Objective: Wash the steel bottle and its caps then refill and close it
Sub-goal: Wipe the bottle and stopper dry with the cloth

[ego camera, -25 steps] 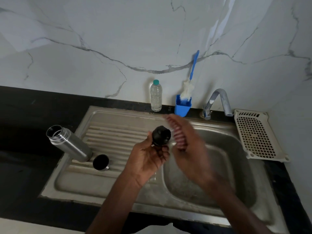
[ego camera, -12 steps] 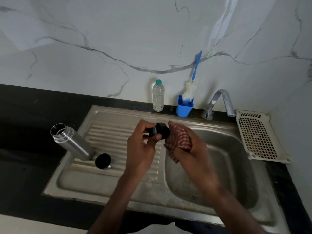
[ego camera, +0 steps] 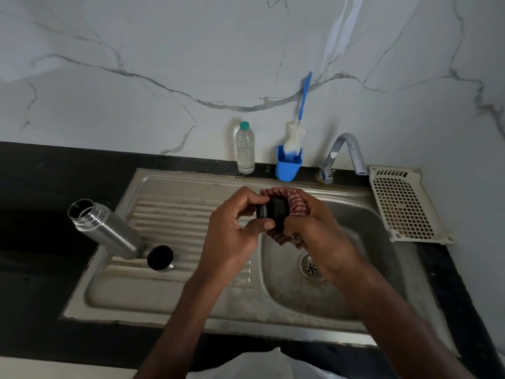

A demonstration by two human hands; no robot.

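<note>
The black cap (ego camera: 273, 210) shows only in part, because the fingers of the left hand (ego camera: 235, 231) cover its near side and the red checked cloth (ego camera: 296, 207), held by the right hand (ego camera: 319, 239), wraps its far side (so its full shape cannot be told). Most of the cloth itself is hidden inside the right palm, with only two bits showing above and below the cap. Both forearms are cut off by the bottom edge, and the inside of the steel bottle (ego camera: 109, 229) is too dark to tell what it holds.
</note>
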